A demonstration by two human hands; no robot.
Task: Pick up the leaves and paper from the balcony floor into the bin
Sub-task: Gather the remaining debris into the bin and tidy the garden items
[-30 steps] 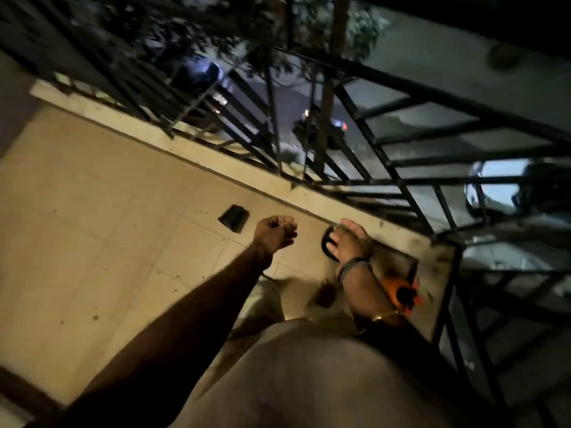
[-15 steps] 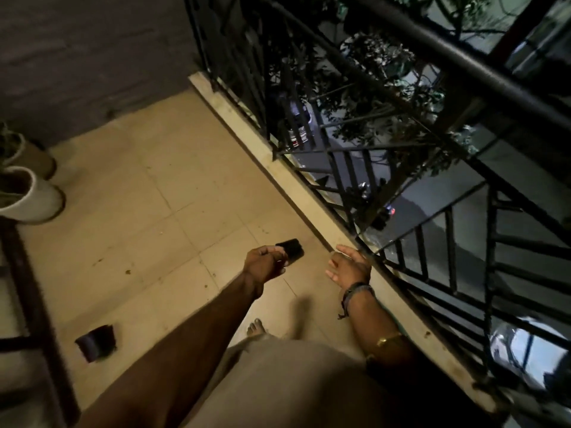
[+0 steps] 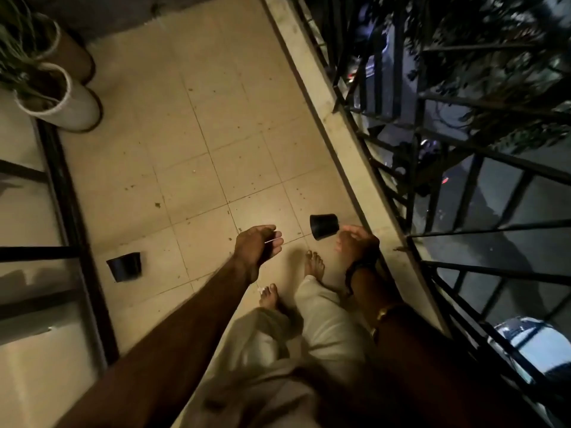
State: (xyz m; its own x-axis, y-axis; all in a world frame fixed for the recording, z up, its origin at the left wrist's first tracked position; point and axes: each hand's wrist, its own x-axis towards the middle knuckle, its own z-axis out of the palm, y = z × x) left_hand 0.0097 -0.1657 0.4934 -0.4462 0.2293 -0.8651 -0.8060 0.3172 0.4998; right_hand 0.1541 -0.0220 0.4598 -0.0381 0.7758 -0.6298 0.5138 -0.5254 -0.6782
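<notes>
My left hand (image 3: 258, 246) hangs over the tiled balcony floor (image 3: 197, 143), its fingers curled round a thin pale sliver (image 3: 272, 241). To its right, my right hand (image 3: 355, 242) is blurred, loosely curled and holds nothing. Just beyond both hands a small black cup (image 3: 323, 226) lies on its side. A second black cup (image 3: 125, 266) lies further left by the door frame. Small dark leaf bits such as one (image 3: 158, 205) dot the tiles. A white paper scrap (image 3: 262, 289) sits by my left foot. No bin is in view.
A black metal railing (image 3: 432, 168) on a pale ledge (image 3: 340, 128) bounds the balcony on the right, with a street far below. A white plant pot (image 3: 74, 109) and a brown one (image 3: 74, 57) stand at the far left. A dark door frame (image 3: 71, 211) runs along the left.
The view has swung down and left along the balcony. Both hands stay in front of me; the black cup now lies between them, and my feet have come into view.
</notes>
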